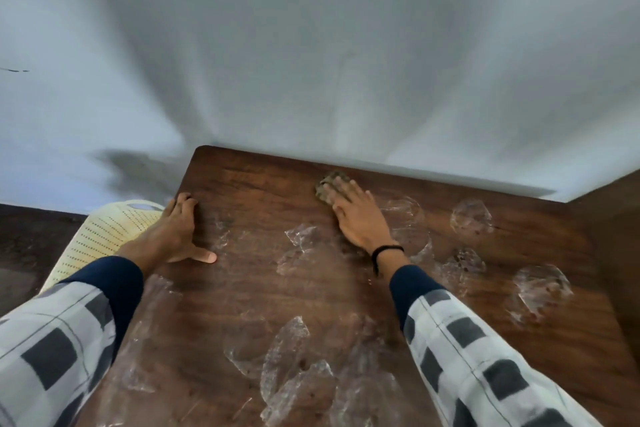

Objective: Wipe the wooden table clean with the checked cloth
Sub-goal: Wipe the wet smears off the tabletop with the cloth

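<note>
Right hand (356, 215) flat, fingers straight, pressing small crumpled brownish cloth (329, 185) under its fingertips onto dark wooden worktop (242, 295). Left hand (178, 230) rests open on worktop edge (thumb splayed).

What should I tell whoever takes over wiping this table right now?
Right hand: fingers flat, pressing the checked cloth onto the wooden table near its far edge.
Left hand: open, resting on the table's left edge, thumb spread on the top; it holds nothing.
Done: hard to judge; the far left corner looks free of marks.
Left: clear shiny patches (wet smears or film, cannot tell which) cover the middle, right and near parts. Work the cloth back across them.
A cream plastic chair stands beside the left edge.
</note>
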Motion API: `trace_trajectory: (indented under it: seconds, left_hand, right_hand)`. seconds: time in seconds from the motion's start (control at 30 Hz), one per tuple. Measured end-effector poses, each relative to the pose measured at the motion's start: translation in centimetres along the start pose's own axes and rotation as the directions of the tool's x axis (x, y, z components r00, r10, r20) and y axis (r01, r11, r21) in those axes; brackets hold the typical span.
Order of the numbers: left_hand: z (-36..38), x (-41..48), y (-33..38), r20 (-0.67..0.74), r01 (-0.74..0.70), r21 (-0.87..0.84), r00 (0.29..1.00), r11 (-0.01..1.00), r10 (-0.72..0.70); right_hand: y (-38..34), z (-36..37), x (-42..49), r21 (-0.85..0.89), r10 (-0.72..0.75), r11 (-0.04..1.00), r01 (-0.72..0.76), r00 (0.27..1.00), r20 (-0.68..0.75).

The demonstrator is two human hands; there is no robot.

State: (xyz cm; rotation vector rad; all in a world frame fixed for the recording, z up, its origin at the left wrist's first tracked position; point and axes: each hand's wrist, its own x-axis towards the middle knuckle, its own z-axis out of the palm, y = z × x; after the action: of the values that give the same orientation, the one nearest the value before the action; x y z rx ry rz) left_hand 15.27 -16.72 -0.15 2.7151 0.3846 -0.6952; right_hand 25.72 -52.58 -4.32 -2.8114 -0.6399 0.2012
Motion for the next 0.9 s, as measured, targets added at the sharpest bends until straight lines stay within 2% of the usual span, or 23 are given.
trace_trajectory:
  seconds: [0.07,0.13,0.23,0.3,0.43,0.53,0.63,0.77,0.9]
  left_hand:
    - [0.0,0.0,0.1,-0.005,0.002,0.009,1.0,1.0,-0.002]
    - [-0.2,-0.1,0.1,-0.001,0.02,0.025,1.0,0.999,-0.02]
    - [-0.6,-0.5,1.8,0.009,0.044,0.132,0.999,0.99,-0.046]
    - [-0.4,-1.1,4.5,-0.026,0.025,0.238,0.999,0.971,-0.019]
    - [1.8,-2.2,12.6,0.062,-0.065,0.152,0.996,0.986,0.056]
    - [3.8,-2.0,16.2,0.157,-0.067,0.161,0.987,0.985,0.042]
    - [4.4,-1.5,16.1,0.207,-0.037,0.158,0.978,0.987,0.003]
    - [4.5,-1.8,15.1,0.191,-0.061,0.182,0.981,0.981,0.026]
    - [4.5,-1.6,15.3,0.187,-0.059,0.185,0.982,0.981,0.023]
  right_hand:
    - [1.4,-0.7,1.4,0.012,0.146,0.989,-0.146,0.989,-0.016]
    - [-0.1,-0.3,1.8,0.023,0.18,0.984,-0.179,0.982,-0.049]
    - [-2.1,1.0,0.1,0.047,0.056,0.997,-0.054,0.998,-0.042]
    - [-1.6,0.9,-0.6,0.059,0.028,0.998,-0.026,0.999,-0.034]
    - [-1.2,0.5,0.3,0.1,0.046,0.994,-0.047,0.999,0.013]
    - [-1.5,0.4,0.2,0.099,0.04,0.994,-0.041,0.999,0.015]
    - [-0.6,0.2,0.0,0.115,0.02,0.993,-0.024,0.999,0.031]
    - [-0.4,0.0,0.0,0.108,-0.012,0.994,0.007,0.999,0.048]
    - [1.9,-0.7,-1.2,0.054,-0.159,0.986,0.155,0.984,0.078]
